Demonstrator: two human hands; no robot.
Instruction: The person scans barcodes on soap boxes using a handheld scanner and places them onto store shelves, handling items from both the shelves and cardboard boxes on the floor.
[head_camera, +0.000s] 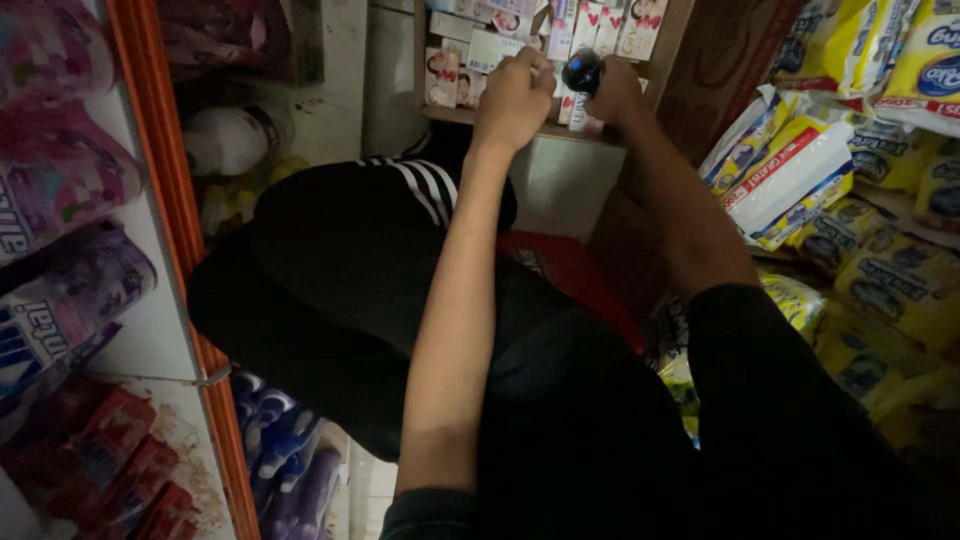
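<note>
At twelve o'clock, far up in the view, a wooden shelf full of small boxes is being reached by both hands. The left hand is curled into a fist at the shelf's front edge, with the fingers pressed together. Something small may be gripped inside it, but this cannot be told, because only the back of the hand is seen. The right hand is just beside it, a little toward one o'clock. A small round dark thing with a shiny blue spot is held in this hand, and the fingers are wrapped about its lower part. What kind of thing it is cannot be told in the dim light. It is kept right up against the boxes, most likely so that they can be worked on at close range.

Both arms are stretched far forward, because the shelf is low and well away from the body. Black trousers with white stripes are seen at the middle, with the knees bent so the low shelf can be reached.

At three o'clock, yellow packs are stacked in a leaning pile. At nine o'clock, pink and purple packs are lined up behind an orange frame. A white bottle is lying on its side at ten o'clock, near the wall.
</note>
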